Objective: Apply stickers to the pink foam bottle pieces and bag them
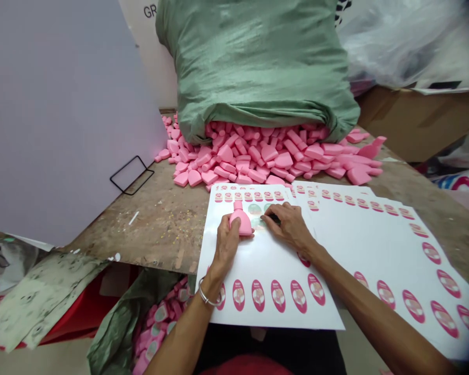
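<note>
My left hand (226, 242) grips a pink plastic bottle (240, 221) lying tilted on a white label sheet (258, 307), its neck pointing away from me. My right hand (289, 225) rests on the same sheet just right of the bottle, its fingers pinching a small dark object (274, 219), too small to identify. Round pale-green labels (255, 210) sit between my hands, partly hidden. Pink oval labels (277, 296) run along the sheet's near edge. More sheets (391, 245) overlap it on the right.
A green woven sack (254, 62) spills a heap of pink bottles (250, 159) onto a worn wooden table (156, 229). Below the table's edge, a green bag (115, 333) holds labelled bottles (156, 323). A lilac board (62, 114) and black wire frame (131, 175) stand left.
</note>
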Demonstrator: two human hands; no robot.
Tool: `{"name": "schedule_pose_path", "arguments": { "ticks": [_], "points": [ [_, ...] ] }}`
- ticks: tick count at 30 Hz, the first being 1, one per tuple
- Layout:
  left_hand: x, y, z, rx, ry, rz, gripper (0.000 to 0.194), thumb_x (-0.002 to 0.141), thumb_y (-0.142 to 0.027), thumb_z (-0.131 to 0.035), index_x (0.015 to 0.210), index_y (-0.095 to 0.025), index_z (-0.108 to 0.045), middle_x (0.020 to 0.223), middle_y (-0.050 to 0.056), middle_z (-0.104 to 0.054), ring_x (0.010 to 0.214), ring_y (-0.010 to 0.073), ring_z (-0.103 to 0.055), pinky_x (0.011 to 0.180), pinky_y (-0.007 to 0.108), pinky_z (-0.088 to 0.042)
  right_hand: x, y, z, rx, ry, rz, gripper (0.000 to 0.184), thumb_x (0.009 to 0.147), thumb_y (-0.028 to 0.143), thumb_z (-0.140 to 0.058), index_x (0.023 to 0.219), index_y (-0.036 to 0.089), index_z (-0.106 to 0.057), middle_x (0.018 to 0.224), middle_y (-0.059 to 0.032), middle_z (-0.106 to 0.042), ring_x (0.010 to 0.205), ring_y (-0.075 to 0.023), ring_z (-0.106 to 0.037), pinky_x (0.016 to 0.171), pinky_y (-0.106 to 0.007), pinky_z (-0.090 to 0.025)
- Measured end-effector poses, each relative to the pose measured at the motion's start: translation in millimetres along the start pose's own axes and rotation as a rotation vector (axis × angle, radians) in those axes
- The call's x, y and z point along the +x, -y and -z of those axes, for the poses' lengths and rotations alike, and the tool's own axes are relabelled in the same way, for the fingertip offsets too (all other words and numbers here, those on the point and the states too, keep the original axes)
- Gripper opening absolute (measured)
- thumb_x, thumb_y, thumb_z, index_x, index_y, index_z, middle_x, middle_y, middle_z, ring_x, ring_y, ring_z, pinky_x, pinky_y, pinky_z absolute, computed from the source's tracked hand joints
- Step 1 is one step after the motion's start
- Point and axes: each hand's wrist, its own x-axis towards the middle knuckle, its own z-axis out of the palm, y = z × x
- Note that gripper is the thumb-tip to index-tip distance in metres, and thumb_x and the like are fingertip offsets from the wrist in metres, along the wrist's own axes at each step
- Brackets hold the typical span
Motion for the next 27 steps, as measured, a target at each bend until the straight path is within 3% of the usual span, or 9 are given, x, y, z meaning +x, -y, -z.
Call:
{"name": "schedule_pose_path", "arguments": {
  "ticks": [8,11,14,17,19,22,27],
  "points": [
    [-2.3,-2.3,0.8,0.010,-0.009,-0.016,0.032,0.083,-0.044,-0.057,0.098,-0.015,-0.054,0.083,0.004,-0.060,0.066,0.0159,-0.066,0.063,0.029,-0.055,4.4,-2.7,-1.2,0.235,-0.114,-0.012,0.019,0.077,0.036,-0.065,0.071,0.020,-0.056,0.068,-0.0005,-0.062,0.066,-0.0163,-0.053,0.071,-0.032,-0.036],
    [-0.9,-1.4,1.4,0.014,-0.011,-0.003,0.031,0.084,-0.042,-0.055,0.098,-0.014,-0.053,0.084,0.004,-0.058,0.065,0.0155,-0.066,0.057,0.026,-0.053,-0.2,-5.2,7.7,0.121,-0.126,0.061,0.016,0.084,0.035,-0.058,0.078,0.020,-0.059,0.075,-0.0027,-0.066,0.073,-0.0187,-0.053,0.077,-0.035,-0.033],
    [0.2,-1.8,1.3,0.012,0.000,0.010,0.030,0.084,-0.041,-0.055,0.098,-0.014,-0.053,0.084,0.004,-0.058,0.065,0.0153,-0.065,0.056,0.026,-0.052,-4.8,-7.9,16.9,-0.068,-0.192,0.016,0.019,0.089,0.035,-0.051,0.086,0.019,-0.060,0.082,-0.0050,-0.069,0.077,-0.0207,-0.052,0.080,-0.038,-0.028],
    [-0.1,-3.7,0.3,-0.015,0.003,0.018,0.032,0.084,-0.041,-0.056,0.099,-0.014,-0.053,0.084,0.005,-0.059,0.066,0.0153,-0.065,0.060,0.028,-0.054,-8.2,-6.7,16.8,-0.086,-0.122,0.010,0.022,0.089,0.039,-0.051,0.087,0.019,-0.059,0.083,-0.0052,-0.069,0.079,-0.0210,-0.053,0.082,-0.040,-0.026],
    [-1.0,-4.6,-0.1,-0.048,-0.005,0.029,0.034,0.081,-0.041,-0.059,0.100,-0.013,-0.054,0.083,0.005,-0.060,0.068,0.0159,-0.065,0.063,0.029,-0.055,-9.7,-3.2,11.6,-0.030,-0.034,0.047,0.024,0.087,0.043,-0.054,0.086,0.019,-0.059,0.084,-0.0047,-0.068,0.080,-0.0209,-0.054,0.083,-0.040,-0.027],
    [-2.9,-4.2,0.5,-0.066,-0.016,0.009,0.036,0.077,-0.042,-0.064,0.097,-0.013,-0.057,0.084,0.006,-0.062,0.074,0.0175,-0.064,0.069,0.030,-0.055,-9.8,1.8,4.3,0.097,-0.002,0.015,0.025,0.083,0.045,-0.059,0.079,0.021,-0.059,0.077,-0.0027,-0.066,0.076,-0.0194,-0.054,0.081,-0.040,-0.031],
    [-5.3,-5.1,1.9,-0.158,0.021,-0.009,0.035,0.080,-0.042,-0.062,0.098,-0.013,-0.059,0.088,0.007,-0.064,0.079,0.0178,-0.064,0.073,0.031,-0.054,-6.7,7.2,15.0,0.514,-0.081,-0.250,0.031,0.079,0.050,-0.061,0.074,0.020,-0.055,0.068,-0.0002,-0.059,0.062,-0.0152,-0.053,0.063,-0.032,-0.042]
  ]
}}
